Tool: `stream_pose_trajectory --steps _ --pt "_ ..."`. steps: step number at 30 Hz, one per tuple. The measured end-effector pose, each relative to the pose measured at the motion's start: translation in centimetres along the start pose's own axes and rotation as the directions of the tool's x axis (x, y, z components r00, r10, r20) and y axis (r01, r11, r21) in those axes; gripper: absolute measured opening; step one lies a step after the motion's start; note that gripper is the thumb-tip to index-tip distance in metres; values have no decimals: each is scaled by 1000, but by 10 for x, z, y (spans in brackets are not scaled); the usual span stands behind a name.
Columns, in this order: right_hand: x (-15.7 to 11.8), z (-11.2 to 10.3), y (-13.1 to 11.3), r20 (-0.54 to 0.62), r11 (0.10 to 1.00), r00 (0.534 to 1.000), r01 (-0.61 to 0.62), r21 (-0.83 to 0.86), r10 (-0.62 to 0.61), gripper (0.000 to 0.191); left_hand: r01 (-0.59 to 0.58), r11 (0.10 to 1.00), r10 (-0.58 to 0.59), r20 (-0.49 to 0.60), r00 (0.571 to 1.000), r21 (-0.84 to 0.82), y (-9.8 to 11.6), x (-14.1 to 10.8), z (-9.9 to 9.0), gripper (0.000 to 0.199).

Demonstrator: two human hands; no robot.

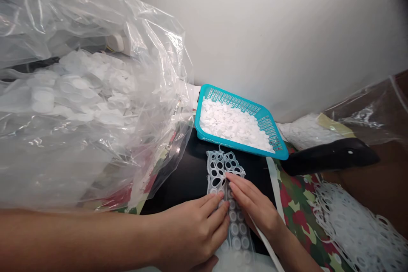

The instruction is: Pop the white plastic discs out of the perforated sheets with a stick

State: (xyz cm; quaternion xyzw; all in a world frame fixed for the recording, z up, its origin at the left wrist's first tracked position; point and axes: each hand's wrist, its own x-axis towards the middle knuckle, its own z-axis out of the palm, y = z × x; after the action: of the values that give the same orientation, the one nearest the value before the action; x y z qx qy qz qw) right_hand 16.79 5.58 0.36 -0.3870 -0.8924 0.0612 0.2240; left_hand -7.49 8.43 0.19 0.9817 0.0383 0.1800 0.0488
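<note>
A translucent strip [235, 216] with rows of round discs runs over a black surface [191, 165]; its far end is a web of open rings. My left hand [199, 229] lies across the left side of the strip, fingers bent and close together on the discs. From the right, my right hand [255, 202] has its fingertips together on the strip where the open rings meet the discs. Its thumb is hidden. Beyond the strip, a blue basket [204, 134] holds many small white discs [232, 123].
A large clear plastic bag [165, 51] with translucent pieces [79, 89] fills the left. On the right are a black handle-like object [331, 156], a heap of ring webbing [360, 221] and a bag of white pieces [304, 131]. Camouflage cloth [296, 208] lies beneath.
</note>
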Motion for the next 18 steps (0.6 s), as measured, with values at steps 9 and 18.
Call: stream_pose_trajectory --steps 9,18 --pt "2 -6 -5 -213 998 976 -57 -10 54 56 19 999 -20 -24 1000 -38 0 -2 3 51" --pt "-16 -19 3 -77 999 997 -18 -47 15 56 46 996 -44 18 999 -74 -1 0 -2 54"
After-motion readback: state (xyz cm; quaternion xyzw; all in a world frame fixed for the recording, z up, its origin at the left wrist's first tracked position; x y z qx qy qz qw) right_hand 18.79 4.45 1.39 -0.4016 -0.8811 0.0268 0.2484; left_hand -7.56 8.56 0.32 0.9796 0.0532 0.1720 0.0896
